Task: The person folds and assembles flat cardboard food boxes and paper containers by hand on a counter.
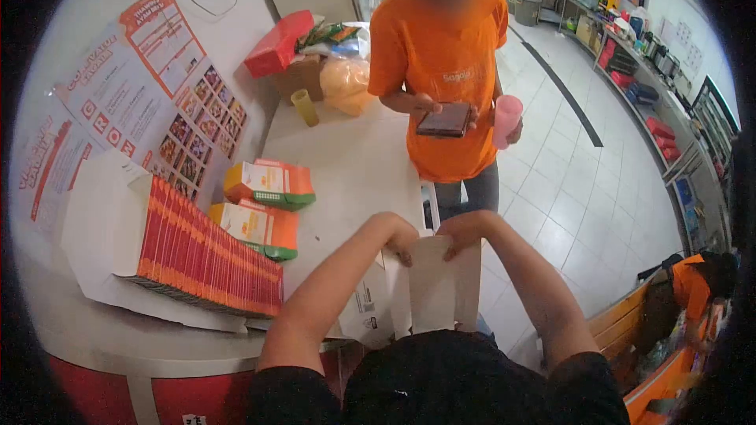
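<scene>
Close to my body is a carton (433, 287) with its plain grey-white inside facing me and its side panels bent up. My left hand (403, 240) grips its far left corner, fingers curled over the edge. At the far right corner, my right hand (461, 230) is closed on the same carton, fingertips on the inner face. To the left lies a long row of flat red-orange cartons (209, 244) in a white open box (102, 228). Two formed orange, yellow and green boxes (272, 182) rest on the table beyond my left forearm.
A person in an orange shirt (441, 55) stands across from me, holding a dark tablet (445, 120) and a pink tumbler (506, 122). On the white table (339, 165) are a yellow cup (304, 108) and bags. Posters cover the left wall; shelves (646, 94) line the right.
</scene>
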Motion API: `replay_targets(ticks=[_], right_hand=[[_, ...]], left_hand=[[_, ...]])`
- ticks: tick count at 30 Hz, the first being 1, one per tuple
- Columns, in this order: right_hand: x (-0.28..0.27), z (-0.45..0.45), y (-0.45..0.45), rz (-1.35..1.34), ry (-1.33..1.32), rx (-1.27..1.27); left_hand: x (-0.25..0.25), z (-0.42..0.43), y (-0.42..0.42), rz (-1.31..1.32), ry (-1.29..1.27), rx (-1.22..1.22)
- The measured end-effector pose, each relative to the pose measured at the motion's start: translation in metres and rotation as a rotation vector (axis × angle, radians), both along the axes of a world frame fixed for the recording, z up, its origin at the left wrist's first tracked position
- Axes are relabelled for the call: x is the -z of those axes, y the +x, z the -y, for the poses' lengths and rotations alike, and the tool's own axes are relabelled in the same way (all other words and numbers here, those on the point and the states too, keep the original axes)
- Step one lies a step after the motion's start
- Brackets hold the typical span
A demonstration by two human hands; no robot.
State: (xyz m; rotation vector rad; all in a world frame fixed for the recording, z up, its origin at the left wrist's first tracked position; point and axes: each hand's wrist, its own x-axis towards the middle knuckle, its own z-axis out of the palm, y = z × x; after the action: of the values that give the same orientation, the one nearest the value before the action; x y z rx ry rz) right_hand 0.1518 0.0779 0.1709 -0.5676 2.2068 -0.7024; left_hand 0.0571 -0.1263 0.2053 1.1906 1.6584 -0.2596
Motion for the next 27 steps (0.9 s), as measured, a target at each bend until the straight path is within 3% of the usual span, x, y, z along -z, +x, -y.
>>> replay_targets(ticks=[2, 3, 12, 14, 16, 17, 20, 24, 27], right_hand=[[0.022, 0.0, 0.003, -0.062, 0.022, 0.047], [0.028, 0.001, 0.006, -0.136, 0.042, 0.078], [0.096, 0.038, 0.072, -0.576, 0.156, 0.45], [0.116, 0.043, 0.079, -0.675, 0.259, 0.407], [0.103, 0.057, 0.089, -0.81, 0.37, 0.396], [0.094, 0.064, 0.092, -0.673, 0.405, 0.372], [0.103, 0.063, 0.108, -0.926, 0.26, 0.337], [0.116, 0.058, 0.106, -0.909, 0.256, 0.32], [0.121, 0.044, 0.091, -0.76, 0.117, 0.359]], left_hand=[[0.034, -0.005, -0.008, -0.03, 0.016, -0.008], [0.05, -0.012, -0.008, -0.174, 0.027, 0.077], [0.113, 0.023, 0.03, -0.415, 0.428, -0.184], [0.123, 0.036, 0.05, -0.459, 0.481, -0.29], [0.106, 0.049, 0.079, -0.556, 0.633, -0.326], [0.101, 0.054, 0.09, -0.603, 0.708, -0.344], [0.12, 0.065, 0.108, -0.681, 0.853, -0.334], [0.124, 0.061, 0.111, -0.772, 0.857, -0.295], [0.122, 0.061, 0.091, -0.627, 0.825, -0.378]])
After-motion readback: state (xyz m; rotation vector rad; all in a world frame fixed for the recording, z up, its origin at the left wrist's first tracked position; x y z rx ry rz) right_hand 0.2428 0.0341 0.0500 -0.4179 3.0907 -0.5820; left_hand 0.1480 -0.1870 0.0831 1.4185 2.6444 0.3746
